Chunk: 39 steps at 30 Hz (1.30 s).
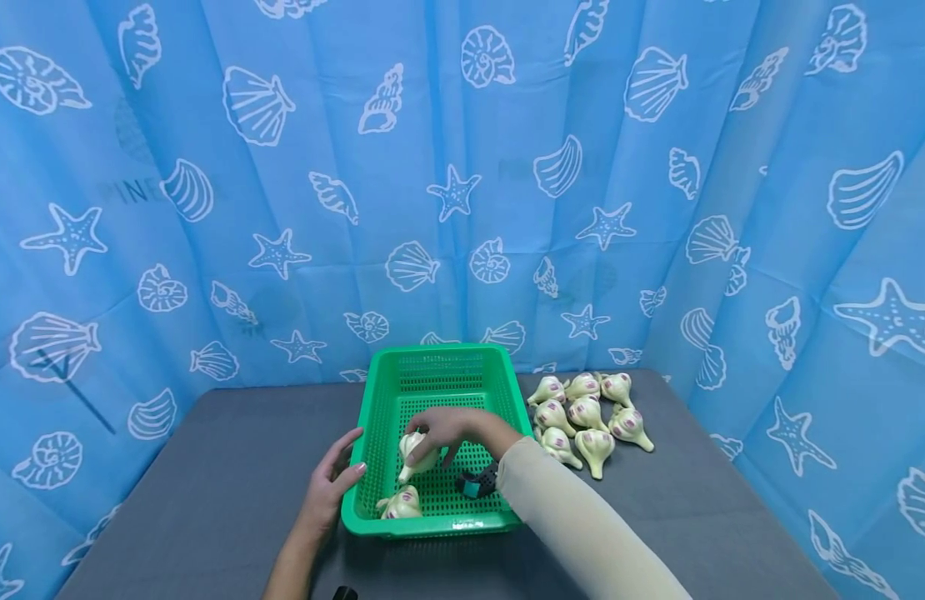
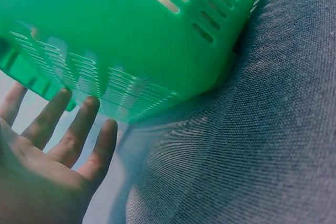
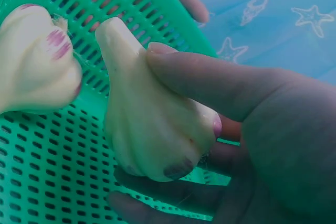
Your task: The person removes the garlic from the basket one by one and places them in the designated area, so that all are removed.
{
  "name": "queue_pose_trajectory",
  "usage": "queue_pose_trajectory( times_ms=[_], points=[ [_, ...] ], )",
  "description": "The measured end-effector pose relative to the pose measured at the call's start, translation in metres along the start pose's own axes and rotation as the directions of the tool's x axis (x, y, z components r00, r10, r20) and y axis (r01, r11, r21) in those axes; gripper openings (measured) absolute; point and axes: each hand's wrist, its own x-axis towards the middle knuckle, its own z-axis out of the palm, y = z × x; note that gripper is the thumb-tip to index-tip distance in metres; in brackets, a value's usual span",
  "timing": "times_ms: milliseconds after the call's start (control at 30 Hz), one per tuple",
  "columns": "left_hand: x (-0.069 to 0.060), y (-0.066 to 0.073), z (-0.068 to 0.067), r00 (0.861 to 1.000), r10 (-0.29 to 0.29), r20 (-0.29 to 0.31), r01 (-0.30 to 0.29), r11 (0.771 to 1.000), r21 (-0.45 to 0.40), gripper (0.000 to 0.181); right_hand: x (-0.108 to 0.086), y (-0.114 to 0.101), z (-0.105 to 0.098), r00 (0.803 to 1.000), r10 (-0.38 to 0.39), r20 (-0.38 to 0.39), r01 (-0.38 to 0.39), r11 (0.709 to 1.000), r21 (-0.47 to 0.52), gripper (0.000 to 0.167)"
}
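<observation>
Inside the green plastic basket (image 1: 440,527), my right hand (image 1: 449,427) grips a garlic bulb (image 3: 152,108) between thumb and fingers, close above the slotted floor. In the right wrist view the bulb's pale stem points up and left. A second garlic bulb (image 1: 402,503) lies in the basket's near left corner. My left hand (image 1: 333,477) is at the basket's left side, fingers extended and spread against the slotted wall in the left wrist view. Whether every fingertip touches the wall, I cannot tell.
To the right of the basket, several garlic bulbs (image 1: 586,412) lie grouped on the grey cloth-covered table (image 1: 230,492). A blue curtain (image 1: 462,208) with white shells hangs behind and at both sides. A small black object (image 1: 346,592) shows at the near edge.
</observation>
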Motion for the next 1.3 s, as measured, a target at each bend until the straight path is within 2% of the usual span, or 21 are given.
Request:
queue_pose_trajectory(
  times_ms=[167, 433, 800, 900, 1067, 1300],
  points=[
    [0.001, -0.001, 0.0, 1.0, -0.005, -0.001, 0.005, 1.0, -0.003, 0.053, -0.011, 0.0, -0.009, 0.999, -0.044, -0.028, 0.044, 0.999, -0.014, 0.036],
    [0.001, -0.001, -0.001, 1.0, 0.015, 0.005, -0.015, 1.0, -0.006, 0.053, -0.027, 0.002, -0.024, 0.992, -0.102, -0.069, 0.096, 0.992, -0.083, 0.038],
    [0.0, 0.0, -0.002, 1.0, 0.011, 0.016, -0.011, 1.0, -0.024, 0.052, -0.046, 0.01, -0.037, 0.97, -0.18, -0.162, 0.161, 0.979, -0.123, 0.04],
    [-0.001, 0.0, -0.002, 1.0, 0.001, 0.011, -0.001, 1.0, -0.024, 0.053, -0.054, 0.011, -0.038, 0.958, -0.216, -0.19, 0.193, 0.972, -0.135, 0.041],
    [-0.001, 0.0, -0.002, 1.0, -0.01, 0.004, 0.01, 1.0, -0.007, 0.053, -0.067, 0.017, -0.038, 0.93, -0.266, -0.253, 0.253, 0.964, -0.082, 0.043],
    [-0.001, 0.001, -0.001, 1.0, -0.007, 0.004, 0.007, 1.0, -0.004, 0.052, -0.082, 0.03, -0.039, 0.885, -0.274, -0.375, 0.286, 0.958, -0.025, 0.048]
  ],
)
